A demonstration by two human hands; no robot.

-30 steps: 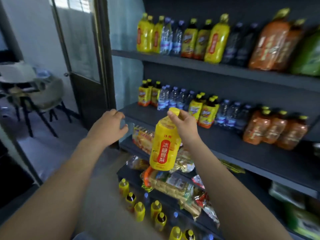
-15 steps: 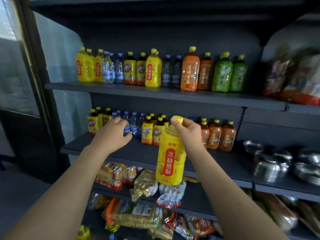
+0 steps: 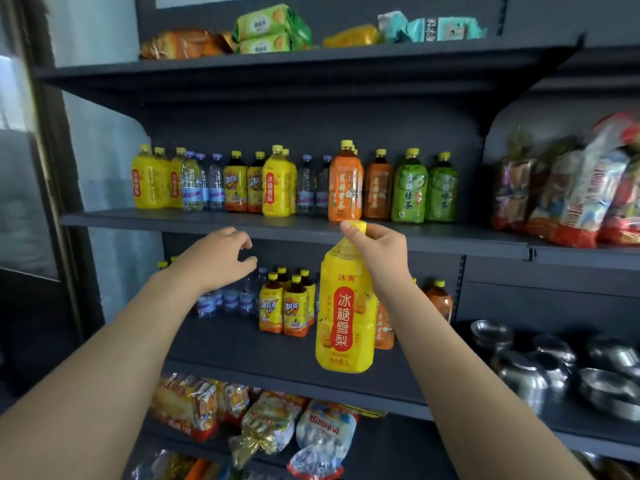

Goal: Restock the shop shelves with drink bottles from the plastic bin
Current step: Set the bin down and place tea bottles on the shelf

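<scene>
The left hand (image 3: 214,261) has come up to just below the front lip of the drink shelf (image 3: 173,221), its fingers loosely curled and grasping nothing; half a second ago it hung lower, bunched tighter. On that shelf, above the gap between the hands, stands a matching bottle (image 3: 277,183) with the same red label. Further right, the yellow bottle (image 3: 346,317) hangs below the shelf lip with its cap level with it, the right hand (image 3: 381,252) pinching its cap and neck in its fingers. Earlier the cap hung well below that lip. The lift suggests this bottle is bound for that shelf; it is not yet placed.
</scene>
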